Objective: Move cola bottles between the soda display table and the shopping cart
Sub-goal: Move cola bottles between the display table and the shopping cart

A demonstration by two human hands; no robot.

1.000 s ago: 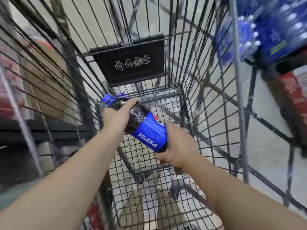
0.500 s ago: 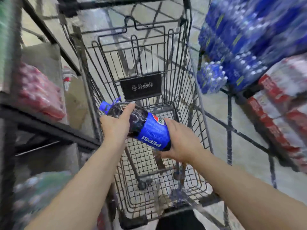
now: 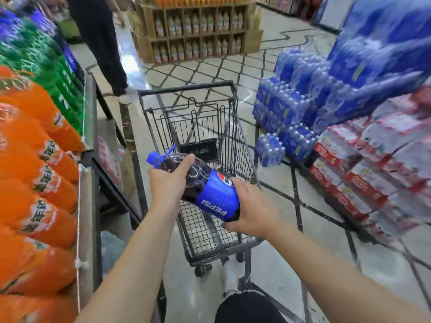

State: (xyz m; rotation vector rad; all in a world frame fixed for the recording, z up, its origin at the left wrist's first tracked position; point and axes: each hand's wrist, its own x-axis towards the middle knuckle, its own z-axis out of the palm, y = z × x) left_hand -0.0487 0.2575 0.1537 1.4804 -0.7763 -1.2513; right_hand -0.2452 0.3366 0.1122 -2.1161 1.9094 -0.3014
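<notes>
A large cola bottle (image 3: 211,193) with a blue Pepsi label and blue cap lies tilted in both my hands, cap pointing up and left, above the near end of the black wire shopping cart (image 3: 186,89). My left hand (image 3: 169,183) grips its dark upper part near the neck. My right hand (image 3: 253,212) cups its base. The cart basket looks bare below the bottle. The soda display table (image 3: 87,108) runs along the left, stacked with orange bottles (image 3: 35,164) and green bottles (image 3: 60,85).
Shrink-wrapped water packs in blue (image 3: 303,106) and red (image 3: 363,173) are piled on the floor at the right. A cardboard shelf of juice bottles (image 3: 198,31) stands ahead. A person in dark trousers (image 3: 102,43) stands beyond the table's far end. Tiled aisle floor lies past the cart.
My view has lifted from inside the cart basket to above it. Both hands have raised the cola bottle up out of the basket, keeping the same grip.
</notes>
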